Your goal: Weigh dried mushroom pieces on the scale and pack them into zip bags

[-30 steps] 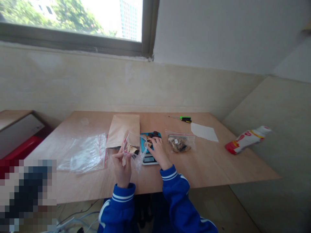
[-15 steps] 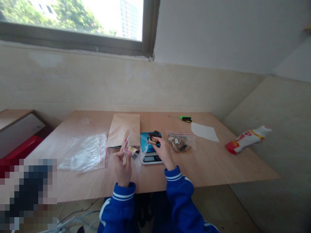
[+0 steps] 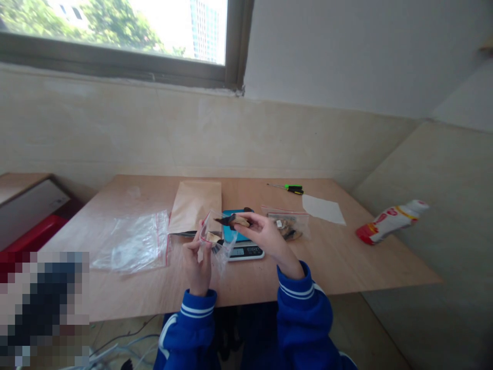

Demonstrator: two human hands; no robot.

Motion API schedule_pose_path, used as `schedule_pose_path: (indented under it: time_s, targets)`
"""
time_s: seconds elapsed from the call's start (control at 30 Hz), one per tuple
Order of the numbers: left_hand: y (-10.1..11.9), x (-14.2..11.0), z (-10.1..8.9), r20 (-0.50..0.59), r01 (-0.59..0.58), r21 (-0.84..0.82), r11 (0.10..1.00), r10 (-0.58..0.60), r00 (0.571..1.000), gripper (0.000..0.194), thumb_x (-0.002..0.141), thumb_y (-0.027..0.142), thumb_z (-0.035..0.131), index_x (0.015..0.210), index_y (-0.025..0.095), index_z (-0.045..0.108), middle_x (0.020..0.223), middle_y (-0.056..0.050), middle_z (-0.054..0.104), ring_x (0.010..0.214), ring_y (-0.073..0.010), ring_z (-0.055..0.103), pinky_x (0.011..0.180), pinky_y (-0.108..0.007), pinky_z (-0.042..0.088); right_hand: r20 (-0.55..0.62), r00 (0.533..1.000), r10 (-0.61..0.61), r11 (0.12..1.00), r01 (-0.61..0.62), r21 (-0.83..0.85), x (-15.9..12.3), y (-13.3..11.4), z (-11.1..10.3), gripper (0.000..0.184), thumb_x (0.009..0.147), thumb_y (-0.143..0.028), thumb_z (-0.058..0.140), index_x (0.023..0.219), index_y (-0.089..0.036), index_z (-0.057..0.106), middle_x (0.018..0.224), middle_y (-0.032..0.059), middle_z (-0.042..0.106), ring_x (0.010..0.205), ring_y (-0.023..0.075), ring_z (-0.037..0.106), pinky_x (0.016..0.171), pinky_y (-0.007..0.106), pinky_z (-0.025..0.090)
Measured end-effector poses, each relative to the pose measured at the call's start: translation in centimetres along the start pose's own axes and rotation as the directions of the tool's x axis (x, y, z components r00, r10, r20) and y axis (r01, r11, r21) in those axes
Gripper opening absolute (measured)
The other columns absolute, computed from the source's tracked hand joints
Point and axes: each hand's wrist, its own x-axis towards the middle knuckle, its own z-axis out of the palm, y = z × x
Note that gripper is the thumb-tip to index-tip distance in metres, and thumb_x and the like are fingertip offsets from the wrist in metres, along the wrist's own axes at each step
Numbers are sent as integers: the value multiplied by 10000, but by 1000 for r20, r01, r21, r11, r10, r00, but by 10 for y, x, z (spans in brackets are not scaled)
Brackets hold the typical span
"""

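My left hand (image 3: 198,257) pinches the red-zip rim of a small clear bag (image 3: 215,237), held upright and open above the table; a pale piece lies inside it. My right hand (image 3: 264,234) grips a few dark and tan dried pieces (image 3: 234,221) right at the bag's mouth. Behind the hands sits a blue-topped digital scale (image 3: 246,249) with a lit display.
A brown paper bag (image 3: 196,204) lies flat behind the scale. A stack of empty zip bags (image 3: 133,241) lies at left, a filled zip bag (image 3: 288,226) at right. Farther right are a white paper sheet (image 3: 323,209), a green-handled screwdriver (image 3: 290,189) and a red-and-white bottle (image 3: 389,221).
My right hand lifted dried pieces off the scale's platform and carried them left and up to the open mouth of the bag. The left hand kept holding the bag.
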Motion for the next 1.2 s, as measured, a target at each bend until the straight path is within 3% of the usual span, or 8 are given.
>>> schedule_pose_path:
  time_s: [0.17, 0.3, 0.43, 0.57, 0.67, 0.77, 0.93, 1.2]
  targets:
    - [-1, -4, 5, 21, -5, -117, 993, 7, 1000, 187, 889, 317, 542, 838, 212, 396, 1334, -251, 533, 1238, -286, 530, 998, -530, 453, -10, 1000, -14, 968, 11, -252, 1, 1, 16, 478, 723, -221, 701, 1193, -187, 621, 1036, 72, 699, 843, 170, 671, 732, 293, 561]
    - [0, -5, 6, -7, -51, -164, 985, 50, 999, 160, 893, 270, 540, 855, 211, 396, 1311, -232, 562, 1258, -277, 508, 1006, -523, 453, 33, 990, -137, 917, 139, -373, 0, -2, 26, 577, 713, -98, 642, 1271, -212, 552, 1145, 82, 639, 935, 162, 644, 772, 277, 549]
    - [2, -2, 5, -35, -61, -178, 982, 56, 998, 162, 894, 263, 540, 855, 209, 392, 1297, -223, 577, 1243, -265, 524, 959, -468, 506, 60, 961, -269, 870, 269, -413, 6, 1, 16, 424, 806, -114, 543, 1211, -230, 589, 1150, 54, 624, 1003, 154, 612, 867, 285, 511]
    - [1, 1, 3, -61, -29, -183, 983, 18, 998, 202, 887, 305, 554, 835, 212, 382, 1315, -215, 567, 1216, -258, 554, 963, -453, 507, -174, 943, -284, 769, 115, -629, 27, 37, -5, 277, 885, -170, 472, 1103, -178, 640, 1101, 100, 629, 1076, 212, 569, 944, 365, 458]
    - [0, 2, 3, -80, -23, -180, 983, 9, 997, 232, 874, 335, 572, 833, 212, 379, 1317, -211, 566, 1189, -262, 577, 948, -457, 517, -169, 967, -192, 626, -12, -779, 39, 72, -12, 343, 845, -221, 581, 1183, -164, 614, 1178, 145, 588, 1173, 274, 511, 1017, 435, 385]
    - [0, 2, 3, -84, -30, -191, 981, 14, 996, 230, 871, 331, 577, 835, 211, 384, 1325, -207, 560, 1190, -265, 576, 942, -450, 520, -122, 985, -120, 580, -30, -814, 44, 93, -12, 310, 839, -164, 575, 1143, -156, 635, 1201, 146, 570, 1174, 261, 518, 1004, 386, 395]
    - [1, 0, 3, -69, -16, -208, 978, 1, 998, 203, 878, 287, 573, 845, 210, 389, 1312, -210, 570, 1184, -258, 580, 956, -451, 508, -150, 983, -110, 565, -62, -823, 43, 96, -13, 200, 834, -98, 547, 987, -162, 659, 1107, 109, 594, 1036, 219, 584, 915, 330, 442]
    - [7, -1, 4, -62, 26, -216, 976, -40, 997, 206, 880, 297, 572, 843, 206, 391, 1354, -222, 528, 1232, -260, 537, 1003, -454, 475, -119, 983, -142, 449, -43, -892, 50, 105, -11, 311, 869, -254, 578, 1162, -156, 617, 1177, 160, 559, 1064, 272, 563, 893, 378, 446]
